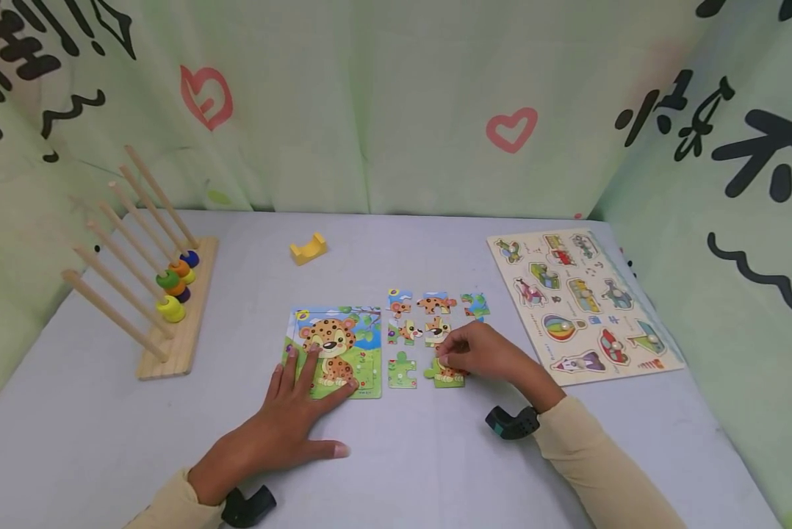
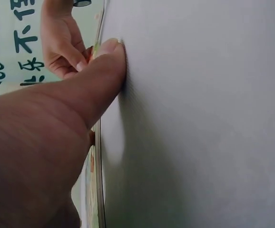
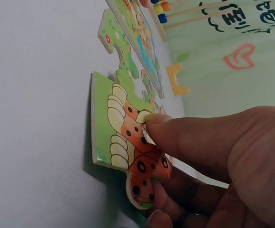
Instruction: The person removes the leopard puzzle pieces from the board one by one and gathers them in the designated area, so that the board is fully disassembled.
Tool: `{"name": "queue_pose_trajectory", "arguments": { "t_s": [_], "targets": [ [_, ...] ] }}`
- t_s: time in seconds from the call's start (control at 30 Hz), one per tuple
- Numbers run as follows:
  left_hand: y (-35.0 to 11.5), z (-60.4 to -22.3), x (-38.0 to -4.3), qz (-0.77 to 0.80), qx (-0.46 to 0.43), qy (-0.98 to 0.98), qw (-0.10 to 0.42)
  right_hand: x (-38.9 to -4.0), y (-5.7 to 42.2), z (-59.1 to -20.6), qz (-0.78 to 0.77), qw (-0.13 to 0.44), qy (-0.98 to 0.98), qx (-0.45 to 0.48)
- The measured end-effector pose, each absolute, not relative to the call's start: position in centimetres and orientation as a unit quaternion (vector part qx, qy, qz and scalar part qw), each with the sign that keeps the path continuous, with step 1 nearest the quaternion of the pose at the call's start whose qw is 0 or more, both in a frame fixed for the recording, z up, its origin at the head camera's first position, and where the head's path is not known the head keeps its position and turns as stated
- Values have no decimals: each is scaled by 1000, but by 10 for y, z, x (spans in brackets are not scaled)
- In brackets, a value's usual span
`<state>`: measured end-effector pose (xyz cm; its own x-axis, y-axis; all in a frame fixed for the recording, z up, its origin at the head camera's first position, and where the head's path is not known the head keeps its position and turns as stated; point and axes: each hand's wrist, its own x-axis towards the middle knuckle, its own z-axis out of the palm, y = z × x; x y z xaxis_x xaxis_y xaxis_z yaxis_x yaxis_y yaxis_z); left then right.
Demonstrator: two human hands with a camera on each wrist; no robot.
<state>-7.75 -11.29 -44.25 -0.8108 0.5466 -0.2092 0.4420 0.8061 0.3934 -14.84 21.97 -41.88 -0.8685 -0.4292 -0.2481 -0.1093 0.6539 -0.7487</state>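
My left hand (image 1: 286,426) rests with spread fingers on a square leopard jigsaw board (image 1: 333,334), the thumb on the white cloth beside its near edge. With thumb and fingers, my right hand (image 1: 485,356) pinches a jigsaw piece (image 3: 128,126) showing spotted orange legs and pale paws on green. That piece is slightly tilted, close over the cloth. Left of it lies a green flowered jigsaw piece (image 1: 402,373). Farther back are several more loose pieces, among them a leopard-face piece (image 1: 437,330) and a blue-and-green piece (image 1: 474,304), partly set in rows.
A wooden bead rack (image 1: 194,316) with upright pegs and several coloured beads stands at the left. A yellow curved block (image 1: 308,249) lies toward the back. On the right is a wooden peg-puzzle board (image 1: 522,275) with pictures. Printed curtains (image 1: 369,110) surround the table.
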Motion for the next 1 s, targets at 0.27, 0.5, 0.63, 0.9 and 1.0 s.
{"name": "queue_pose_trajectory", "arguments": {
  "t_s": [0.27, 0.5, 0.63, 0.9, 1.0],
  "targets": [
    [-111, -444, -81, 169, 284, 932, 151, -142, 214, -421, -321, 151, 926, -130],
    [-105, -441, -84, 179, 291, 927, 155, -138, 202, -414, -289, 80, 946, -125],
    [-102, -443, -82, 194, 295, 921, 168, -141, 193, -411, -330, 72, 930, -143],
    [-97, -444, -80, 209, 297, 916, 173, -148, 167, -413, -359, 118, 907, -188],
    [-95, -441, -81, 195, 305, 913, 188, -151, 157, -411, -389, 115, 891, -203]
  ]
}}
